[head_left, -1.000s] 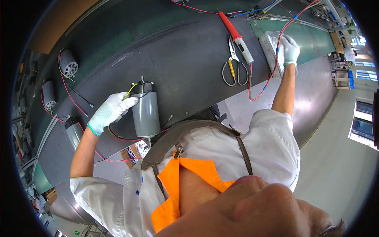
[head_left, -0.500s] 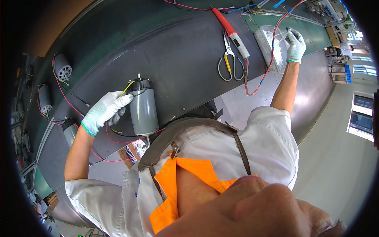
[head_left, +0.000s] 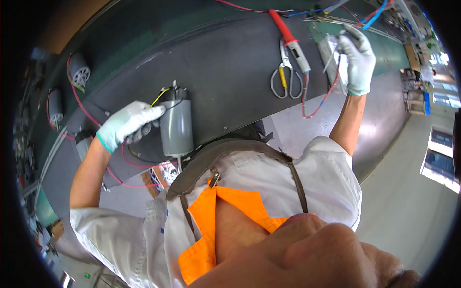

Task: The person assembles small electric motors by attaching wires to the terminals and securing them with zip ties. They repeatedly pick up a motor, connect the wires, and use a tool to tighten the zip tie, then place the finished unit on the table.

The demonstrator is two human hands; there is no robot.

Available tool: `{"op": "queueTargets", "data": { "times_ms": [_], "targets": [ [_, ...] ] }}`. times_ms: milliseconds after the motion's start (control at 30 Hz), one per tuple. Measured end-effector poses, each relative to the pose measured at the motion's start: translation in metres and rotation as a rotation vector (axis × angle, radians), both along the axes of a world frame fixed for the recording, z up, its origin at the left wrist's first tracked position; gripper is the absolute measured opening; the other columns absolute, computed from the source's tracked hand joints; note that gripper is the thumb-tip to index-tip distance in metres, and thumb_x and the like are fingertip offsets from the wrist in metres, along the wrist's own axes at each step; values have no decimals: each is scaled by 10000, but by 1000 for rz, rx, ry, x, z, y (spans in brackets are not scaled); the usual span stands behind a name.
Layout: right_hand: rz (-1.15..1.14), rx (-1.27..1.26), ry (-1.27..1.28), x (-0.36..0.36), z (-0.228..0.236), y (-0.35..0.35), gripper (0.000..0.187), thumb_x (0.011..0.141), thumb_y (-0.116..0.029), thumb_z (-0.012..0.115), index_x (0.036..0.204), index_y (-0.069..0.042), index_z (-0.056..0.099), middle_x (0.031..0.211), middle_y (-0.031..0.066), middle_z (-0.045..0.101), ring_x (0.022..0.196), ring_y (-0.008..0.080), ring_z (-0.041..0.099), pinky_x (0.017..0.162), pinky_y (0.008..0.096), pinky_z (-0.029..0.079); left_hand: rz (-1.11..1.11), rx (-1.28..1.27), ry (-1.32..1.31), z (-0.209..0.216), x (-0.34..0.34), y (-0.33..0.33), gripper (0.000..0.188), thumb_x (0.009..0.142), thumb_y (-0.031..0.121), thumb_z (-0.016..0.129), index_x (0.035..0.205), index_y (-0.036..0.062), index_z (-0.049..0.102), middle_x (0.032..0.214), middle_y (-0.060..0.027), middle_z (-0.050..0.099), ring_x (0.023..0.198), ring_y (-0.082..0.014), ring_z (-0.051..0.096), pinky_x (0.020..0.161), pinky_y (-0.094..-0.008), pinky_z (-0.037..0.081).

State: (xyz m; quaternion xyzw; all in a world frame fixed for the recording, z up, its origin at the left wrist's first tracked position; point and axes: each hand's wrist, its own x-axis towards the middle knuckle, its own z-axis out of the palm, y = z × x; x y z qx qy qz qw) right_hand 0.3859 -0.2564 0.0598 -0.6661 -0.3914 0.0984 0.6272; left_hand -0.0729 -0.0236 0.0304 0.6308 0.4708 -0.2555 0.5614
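Observation:
A grey cylindrical electric motor (head_left: 176, 127) with a black end cap stands by the bench's near edge, left of centre. My left hand (head_left: 132, 122), in a white glove, is closed at its side and grips the motor's thin wires. A yellow wire (head_left: 159, 97) and a black one run between the fingers and the cap. Far to the right, my gloved right hand (head_left: 357, 60) is raised, its fingers pinching a thin white strip (head_left: 329, 64) that looks like a cable tie. Below that strip is a clear plastic box (head_left: 344, 88) of white pieces.
Snips (head_left: 283, 77) with a yellow grip part lie right of centre, beside a red-and-white hand tool (head_left: 293, 45) with a red cable (head_left: 314, 114). More grey motors (head_left: 79, 72) with red leads lie on the left. A blue strip (head_left: 374, 17) hangs at the top right.
My right hand has come nearer, away from the box, with a thin white strip now showing in its fingers. My left hand stays by the motor, holding the wires.

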Motion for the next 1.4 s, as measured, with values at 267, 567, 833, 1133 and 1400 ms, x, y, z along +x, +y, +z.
{"op": "queueTargets", "data": {
  "times_ms": [267, 567, 833, 1133, 1400],
  "targets": [
    [460, -478, 210, -91, -70, 75, 216, 929, -68, 710, 1138, -80, 766, 964, -19, 740, 800, 39, 660, 659, 180, 516, -58, 55, -9, 6, 8, -1, 622, 912, 656, 631, 859, 36, 614, 595, 6, 498, 388, -72, 473, 340, -240, 349],
    [536, -201, 369, -116, -23, 74, 187, 945, -56, 674, 1098, 50, 684, 1045, 168, 743, 701, 95, 660, 564, 198, 481, 44, -105, -48, 8, -4, 2, 615, 947, 615, 614, 799, 20, 660, 549, -9, 504, 375, -86, 477, 332, -244, 353],
    [826, -162, 917, -246, -77, 72, 196, 928, -48, 710, 1068, 62, 628, 1041, 205, 714, 850, 197, 726, 732, 312, 625, 165, -122, -131, 19, -10, -1, 572, 967, 554, 615, 799, 10, 671, 530, -6, 493, 348, -81, 429, 321, -252, 311],
    [631, 181, -483, -285, -124, 88, 233, 776, -20, 784, 972, -72, 670, 1032, 94, 724, 857, 288, 702, 713, 365, 556, 470, -87, -225, 0, -22, -26, 635, 1010, 606, 490, 1079, -6, 645, 740, -57, 630, 478, -73, 497, 402, -234, 380],
    [673, -124, 754, -277, -91, 106, 141, 960, 15, 627, 1096, 52, 609, 1101, 144, 714, 785, 153, 715, 636, 246, 583, 774, 265, -519, -36, 1, -49, 331, 975, 255, 672, 1174, -10, 654, 781, -11, 644, 558, -26, 534, 438, -174, 378]
  ]
}}
